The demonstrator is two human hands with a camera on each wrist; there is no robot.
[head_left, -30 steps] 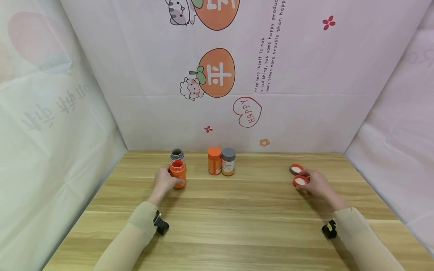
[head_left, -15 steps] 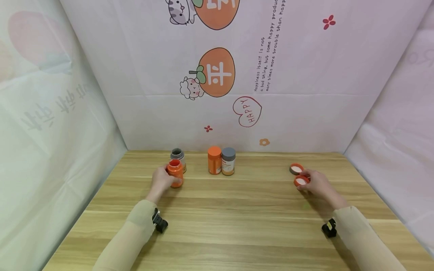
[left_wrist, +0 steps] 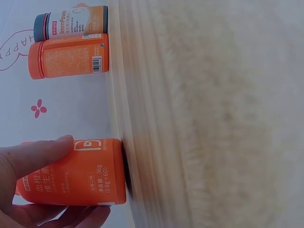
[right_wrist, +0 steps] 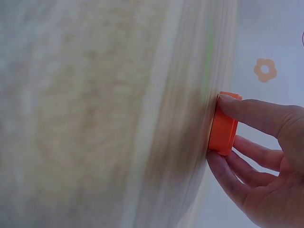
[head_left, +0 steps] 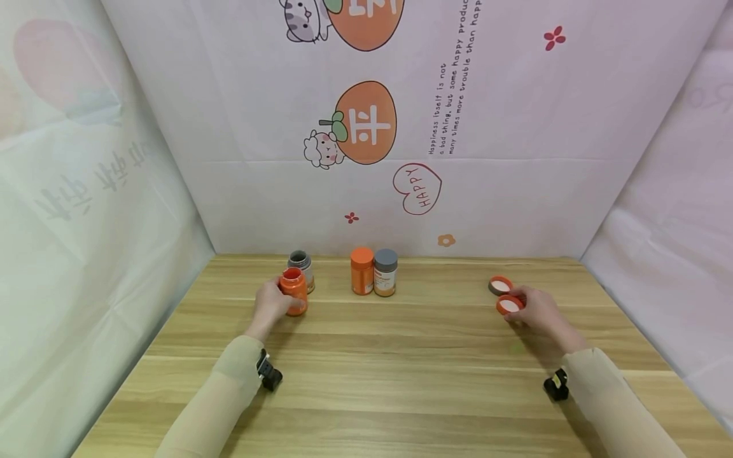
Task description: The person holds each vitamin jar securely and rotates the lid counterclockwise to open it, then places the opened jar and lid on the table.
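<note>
My left hand [head_left: 271,304] grips an orange bottle [head_left: 294,291] without its cap, thumb on the near side and fingers around the back. The bottle [left_wrist: 90,175] stands upright, its base close over the table in the left wrist view. Just behind it is a capless grey-necked bottle [head_left: 304,263], partly hidden by the orange one. Over on the right, my right hand [head_left: 536,310] pinches an orange cap [head_left: 509,305] by its rim, white inside facing up. This cap [right_wrist: 224,128] lies at the tabletop. A grey cap [head_left: 500,285] with an orange-edged white inside lies right beside it.
Two capped bottles stand side by side at the back middle: an orange bottle [head_left: 362,271] and a grey-capped bottle [head_left: 385,273]. The wooden table [head_left: 401,375] ends against a printed white cloth [head_left: 252,191], with more cloth at both sides.
My left hand has shifted the orange bottle slightly left and back, showing more of the grey-necked bottle behind it. The right hand and its cap have barely moved.
</note>
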